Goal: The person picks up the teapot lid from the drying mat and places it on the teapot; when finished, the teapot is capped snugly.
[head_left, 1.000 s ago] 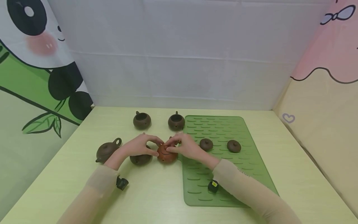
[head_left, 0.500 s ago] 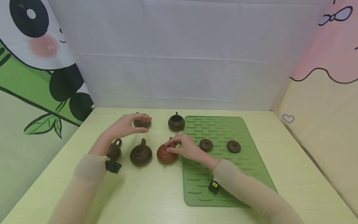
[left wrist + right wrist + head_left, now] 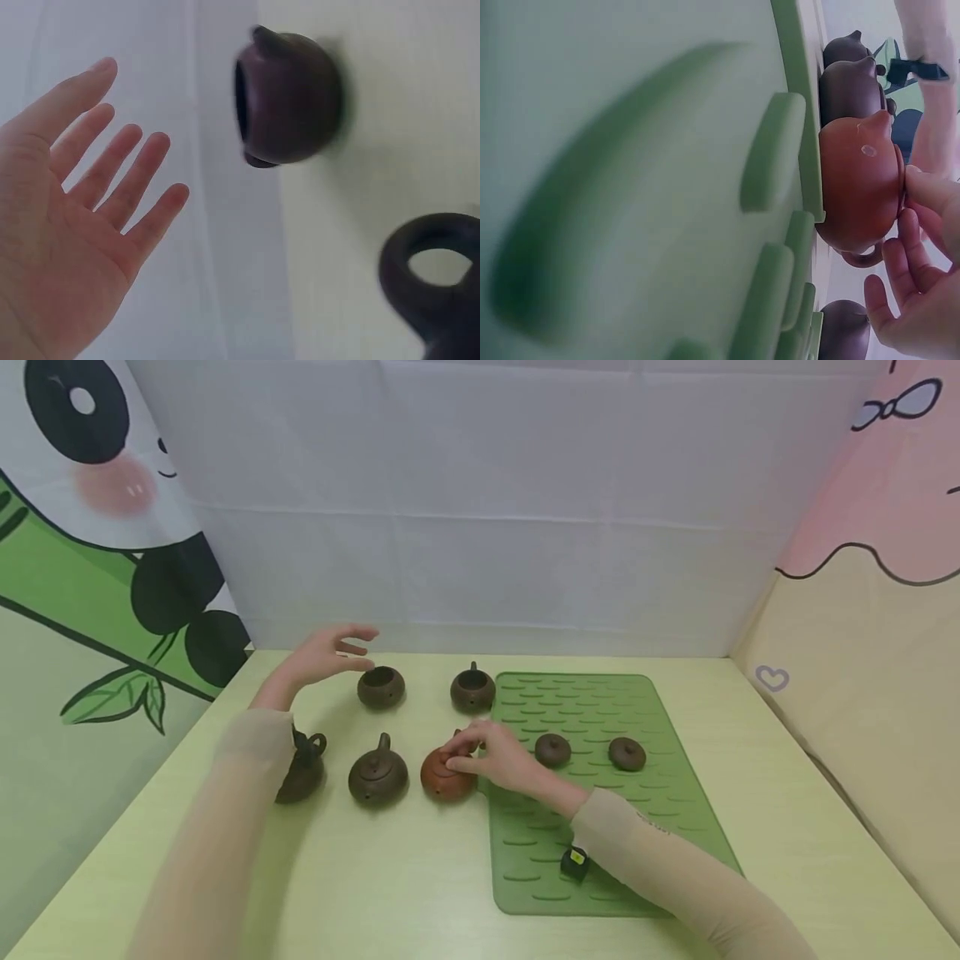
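My right hand (image 3: 498, 756) pinches the lid of a reddish-brown teapot (image 3: 444, 787) at the mat's left edge; the lid (image 3: 901, 176) sits on the pot, its knob hidden by my fingers. My left hand (image 3: 322, 656), fingers spread and holding nothing, hovers behind and left of a lidless dark teapot (image 3: 381, 690) at the table's back. In the left wrist view this hand (image 3: 82, 217) is apart from that pot (image 3: 296, 97). A lidded dark teapot (image 3: 378, 777) stands left of the reddish one.
Another lidless teapot (image 3: 473, 692) stands at the back beside the green mat (image 3: 585, 885). Two dark lids (image 3: 552, 750) lie on the mat. A further dark teapot (image 3: 302, 777) at the left is partly hidden by my left sleeve. A white backdrop (image 3: 480, 568) rises behind the table.
My left hand has left the reddish teapot and moved left and back, past the rear left teapot. My right hand stays at the reddish teapot's lid.
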